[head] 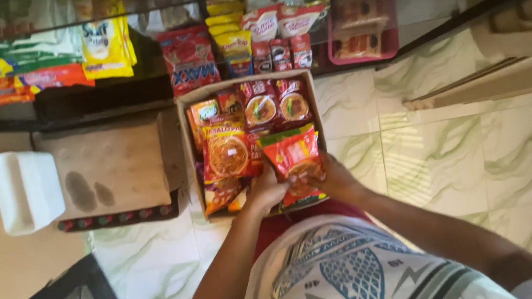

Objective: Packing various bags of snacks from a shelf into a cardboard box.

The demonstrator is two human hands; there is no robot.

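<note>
Head view recorded a pale marbled tile floor below the person, with a dark shelf unit along the top edge carrying rows of coloured packets, among them a yellow packet and a red bag. A flattened brown carton, stained with two dark patches, lay at left on a crate, and a white plastic container stood just beside it at its left end. At centre, an open cardboard box sat on the floor in front of the shelves, packed with upright snack and noodle packets, an orange noodle packet the largest among them. Both hands were in the near end of this box. The left hand was curled with its fingers pressed against the lower left edge of a red and green packet. The right hand gripped the same packet from the right side, thumb across its front. That packet stood tilted at the near right corner of the box, touching the orange noodle packet's neighbours and resting partly over the box rim.
</note>
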